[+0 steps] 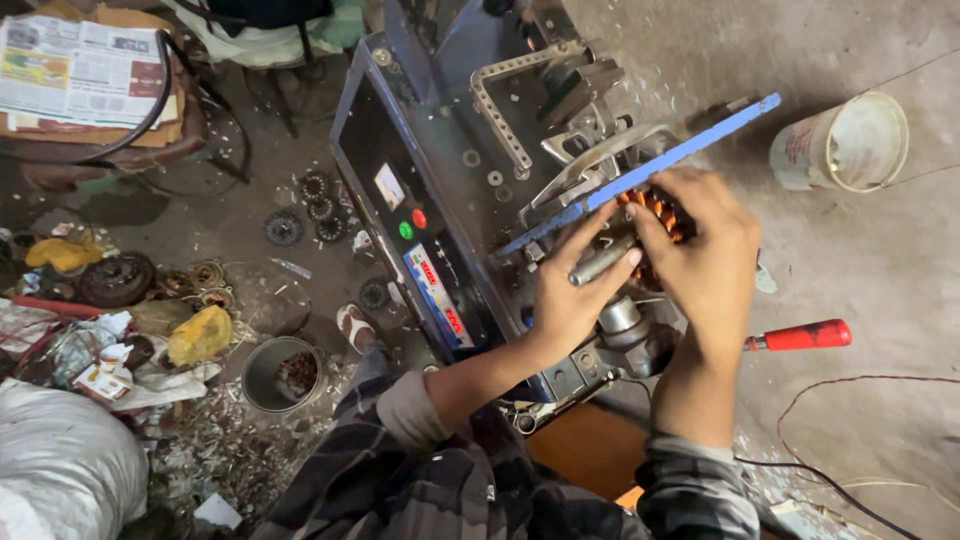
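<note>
Currently a copper-wound motor armature with steel shaft is being seated on the grey winding machine, clamped by the left hand and right hand; careful alignment is being demanded next.

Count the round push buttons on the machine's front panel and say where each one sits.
2. A red button sits on the dark control panel, and a green button sits just below-left of it. Both are left of the left hand; none seems hidden.
</note>
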Motion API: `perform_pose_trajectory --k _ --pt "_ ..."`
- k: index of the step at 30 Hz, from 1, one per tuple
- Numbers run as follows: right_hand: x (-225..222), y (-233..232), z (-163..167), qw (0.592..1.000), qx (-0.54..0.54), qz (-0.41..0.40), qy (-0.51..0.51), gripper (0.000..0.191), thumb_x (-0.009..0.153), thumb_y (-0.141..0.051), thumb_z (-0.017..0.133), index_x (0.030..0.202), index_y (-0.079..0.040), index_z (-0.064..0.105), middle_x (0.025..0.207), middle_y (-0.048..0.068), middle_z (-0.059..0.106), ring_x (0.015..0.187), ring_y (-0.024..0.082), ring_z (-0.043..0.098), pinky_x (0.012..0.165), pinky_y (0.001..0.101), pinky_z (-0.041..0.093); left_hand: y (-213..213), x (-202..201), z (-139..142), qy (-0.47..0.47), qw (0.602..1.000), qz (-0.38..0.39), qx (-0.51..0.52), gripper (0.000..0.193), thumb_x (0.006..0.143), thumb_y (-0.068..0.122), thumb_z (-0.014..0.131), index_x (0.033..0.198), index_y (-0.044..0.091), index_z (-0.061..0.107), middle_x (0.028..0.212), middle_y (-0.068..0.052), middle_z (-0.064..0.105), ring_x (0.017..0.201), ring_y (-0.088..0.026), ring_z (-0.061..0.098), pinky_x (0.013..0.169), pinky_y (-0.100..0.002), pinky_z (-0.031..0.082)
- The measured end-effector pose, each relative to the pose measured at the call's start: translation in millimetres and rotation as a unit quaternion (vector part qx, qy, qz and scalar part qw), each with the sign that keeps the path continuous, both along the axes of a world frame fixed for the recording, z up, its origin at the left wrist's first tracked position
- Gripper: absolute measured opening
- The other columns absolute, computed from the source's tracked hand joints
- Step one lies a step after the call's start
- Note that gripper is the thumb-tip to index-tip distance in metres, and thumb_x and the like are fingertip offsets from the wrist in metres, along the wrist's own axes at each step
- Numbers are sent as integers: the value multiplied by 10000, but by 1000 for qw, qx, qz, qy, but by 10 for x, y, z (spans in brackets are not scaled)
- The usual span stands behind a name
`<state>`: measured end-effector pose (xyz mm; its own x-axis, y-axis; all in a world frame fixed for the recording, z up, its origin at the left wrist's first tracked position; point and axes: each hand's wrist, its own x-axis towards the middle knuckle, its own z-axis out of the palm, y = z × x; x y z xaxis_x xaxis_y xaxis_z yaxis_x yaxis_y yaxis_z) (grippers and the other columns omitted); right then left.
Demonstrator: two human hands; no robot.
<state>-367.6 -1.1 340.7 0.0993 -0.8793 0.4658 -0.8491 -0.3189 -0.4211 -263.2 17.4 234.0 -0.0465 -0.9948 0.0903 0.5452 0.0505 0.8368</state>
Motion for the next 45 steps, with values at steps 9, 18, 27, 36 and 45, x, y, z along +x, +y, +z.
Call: perform_pose_trajectory --k 9,18,27,36,45 --pt "-152 -37 -672 978 -75 8 -192 504 905 2 858 1309 -2 557 1235 136 632 1103 189 649 999 303 534 -527 230 -503 -146 947 37 -284 587 872 49 807 1416 13 589 1305 -183 695 1165 -259 725 1021 -343 579" --pt "-249 -120 -913 996 -84 9 -31 333 947 7 823 1250 -35 692 1226 186 708 1093 246 721 954 342 581 -584 96 -734 -184 938 88 -280 716 850 135 834 1449 -22 474 1378 -214 603 1296 -364 634 1104 -421 512" --pt "-305 56 -561 997 -63 -8 -40 226 925 -22 874 1136 -63 805 1186 144 732 1044 211 715 941 317 562 -413 -140 -940 185 973 -135 -25 442 1089 177 628 1442 -58 504 1365 -155 572 1280 -260 543 1132 -416 399" --pt "-230 123 -179 995 37 0 -90 224 922 -2 846 1135 -42 789 1116 103 746 981 159 678 874 271 518 -477 -313 -817 451 836 -281 138 329 1082 232 603 1342 29 603 1225 -115 711 1134 -241 680 991 -452 556" --pt "13 21 -58 999 27 3 -30 203 933 -8 843 1125 -20 782 1090 98 748 944 175 704 861 283 538 -583 -394 -954 488 820 -258 153 376 1043 281 675 1295 8 621 1215 -132 704 1125 -258 684 1040 -447 554"
